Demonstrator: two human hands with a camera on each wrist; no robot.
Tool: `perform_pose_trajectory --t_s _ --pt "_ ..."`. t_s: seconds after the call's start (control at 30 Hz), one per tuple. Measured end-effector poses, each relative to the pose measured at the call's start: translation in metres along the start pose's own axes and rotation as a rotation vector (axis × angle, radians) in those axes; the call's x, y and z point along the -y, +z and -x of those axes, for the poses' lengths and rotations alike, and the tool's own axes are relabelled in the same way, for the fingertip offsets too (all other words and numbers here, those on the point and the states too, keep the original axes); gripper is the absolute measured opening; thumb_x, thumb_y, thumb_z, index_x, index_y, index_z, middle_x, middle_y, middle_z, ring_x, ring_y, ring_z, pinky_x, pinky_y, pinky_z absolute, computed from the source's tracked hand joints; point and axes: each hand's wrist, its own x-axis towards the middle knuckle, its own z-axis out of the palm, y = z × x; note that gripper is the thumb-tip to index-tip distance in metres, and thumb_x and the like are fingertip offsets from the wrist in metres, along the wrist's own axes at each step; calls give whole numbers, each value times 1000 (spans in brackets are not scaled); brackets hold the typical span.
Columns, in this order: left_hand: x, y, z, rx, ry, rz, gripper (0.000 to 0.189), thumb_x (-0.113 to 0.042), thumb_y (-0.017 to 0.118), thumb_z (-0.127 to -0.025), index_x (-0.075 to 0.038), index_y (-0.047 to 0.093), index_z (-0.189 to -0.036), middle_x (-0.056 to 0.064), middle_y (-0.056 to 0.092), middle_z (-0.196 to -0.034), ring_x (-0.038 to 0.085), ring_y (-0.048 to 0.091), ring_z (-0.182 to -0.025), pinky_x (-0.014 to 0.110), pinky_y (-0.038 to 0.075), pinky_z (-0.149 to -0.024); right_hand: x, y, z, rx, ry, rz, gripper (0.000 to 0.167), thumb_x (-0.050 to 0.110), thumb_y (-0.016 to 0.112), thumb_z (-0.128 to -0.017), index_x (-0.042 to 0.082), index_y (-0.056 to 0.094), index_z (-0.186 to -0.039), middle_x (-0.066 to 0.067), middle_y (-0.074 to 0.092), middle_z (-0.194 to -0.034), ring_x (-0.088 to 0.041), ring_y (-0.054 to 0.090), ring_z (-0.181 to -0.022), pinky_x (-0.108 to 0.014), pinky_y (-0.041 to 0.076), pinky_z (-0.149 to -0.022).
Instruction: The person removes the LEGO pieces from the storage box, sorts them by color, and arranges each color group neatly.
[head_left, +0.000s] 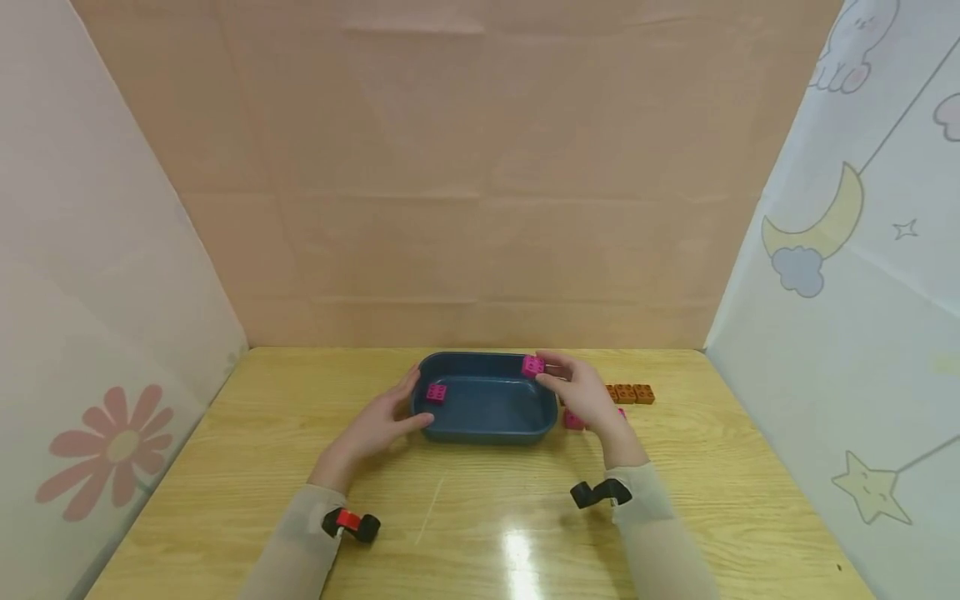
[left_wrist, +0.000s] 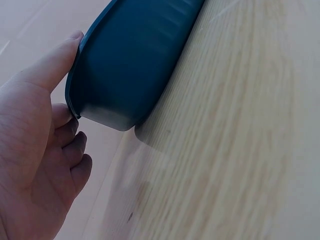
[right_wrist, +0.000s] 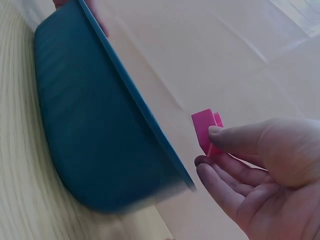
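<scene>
A dark blue rectangular tray sits on the table, one pink toy brick lying inside near its left end. Thumb and fingers of my left hand hold that left end; the left wrist view shows the hand against the rim of the tray. My right hand pinches another pink brick above the tray's far right corner. In the right wrist view this brick is between thumb and fingertips, clear of the tray.
Right of the tray, orange bricks stand in a row, partly hidden by my right hand. Nearer me, pink bricks lie beside the tray, also partly covered. A paper-like backdrop rises behind the wooden table, with patterned sheets at both sides.
</scene>
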Motion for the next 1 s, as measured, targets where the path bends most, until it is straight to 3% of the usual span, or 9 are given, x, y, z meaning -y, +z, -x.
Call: perform_pose_trajectory --t_s 0.53,1.0 --pt "-1 0 0 -1 -1 -17 101 -59 70 -100 -18 15 -173 -1 11 -179 29 16 -163 57 19 -129 -22 -34 18 -28 15 70 54 25 71 -106 9 57 -156 -18 64 -146 -40 62 -133 -54 58 -101" --pt "-4 0 1 3 -20 -14 100 -57 71 -100 -19 15 -174 -3 12 -179 31 16 -163 59 18 -129 -39 -69 39 -40 13 95 54 25 68 -108 5 54 -156 -22 62 -148 -41 61 -134 -56 53 -107"
